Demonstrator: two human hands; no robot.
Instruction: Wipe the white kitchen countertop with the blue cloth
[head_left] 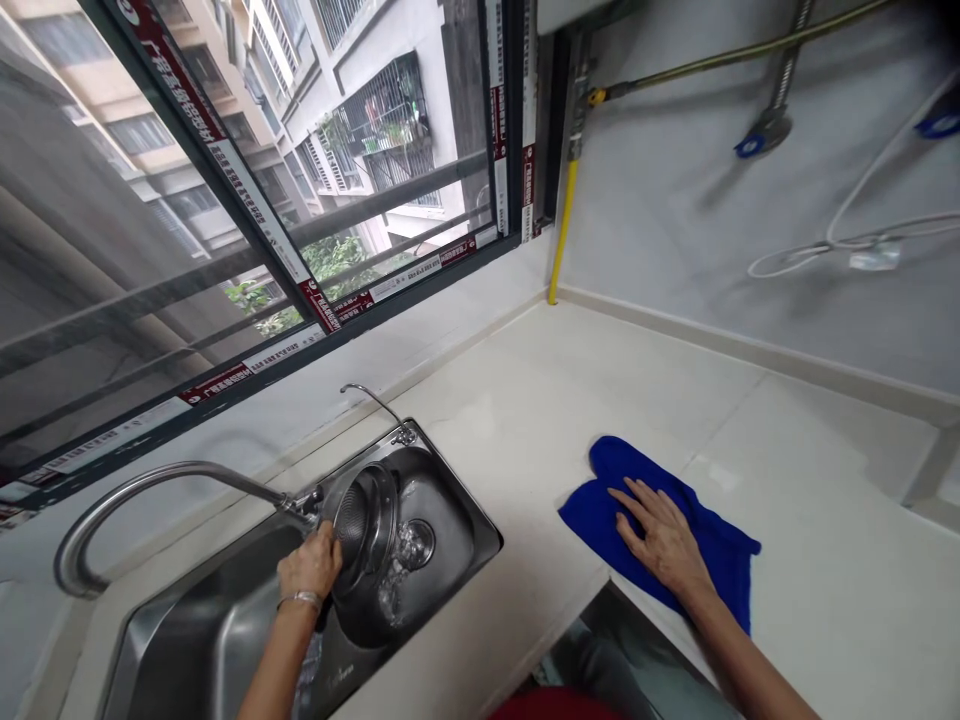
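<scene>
holding a metal strainer (365,520) by its rim, our left hand (310,566) keeps it tilted on edge over the sink (225,630), right under the end of the tap (150,490); fingers are curled tight around the rim, a bracelet at the wrist. we judge the tilt lets water run through the mesh and down to the drain (415,543), where water glints. our right hand (660,535) lies flat and open on a blue cloth (720,555), palm down, fingers spread, gripping nothing; the cloth sits on the pale counter (540,400) to the right of the sink, near the counter's front edge, pressed as if to wipe or steady. a yellow pipe (562,225) runs down the corner beside the window (225,200). hard to make out: whether the tap is running, since the strainer blocks the spout. the sink's left part and both forearms are cut off by the frame, and something red at the bottom edge is unclear.
</scene>
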